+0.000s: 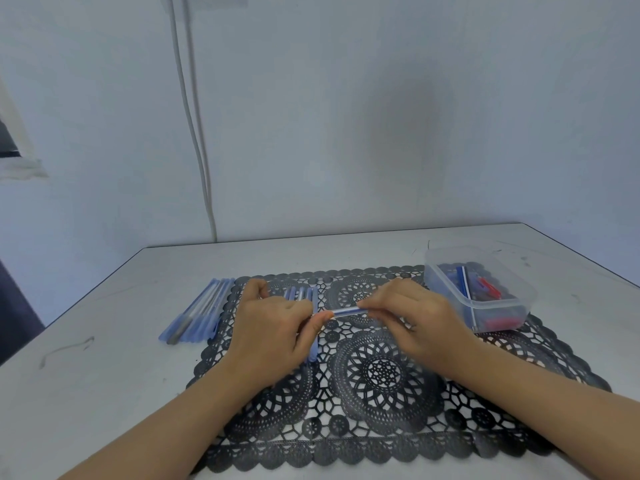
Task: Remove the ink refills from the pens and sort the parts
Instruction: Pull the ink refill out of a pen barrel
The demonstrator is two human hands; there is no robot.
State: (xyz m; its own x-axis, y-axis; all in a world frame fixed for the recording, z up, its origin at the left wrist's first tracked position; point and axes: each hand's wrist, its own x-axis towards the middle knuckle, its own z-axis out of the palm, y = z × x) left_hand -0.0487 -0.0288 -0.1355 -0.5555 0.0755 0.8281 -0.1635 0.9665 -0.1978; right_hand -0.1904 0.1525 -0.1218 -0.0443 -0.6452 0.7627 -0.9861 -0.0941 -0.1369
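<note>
mat on table | pen row – mat's left edge | pen group mid-mat | tub – far right corner

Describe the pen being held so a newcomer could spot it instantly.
On the white table lies a black lace placemat; above its far middle, the left hand and right hand pinch one clear pen crosswise between them. Unlike the blue pens by the left hand and the row at the mat's left edge, it alone is hand-held and runs sideways.
</note>
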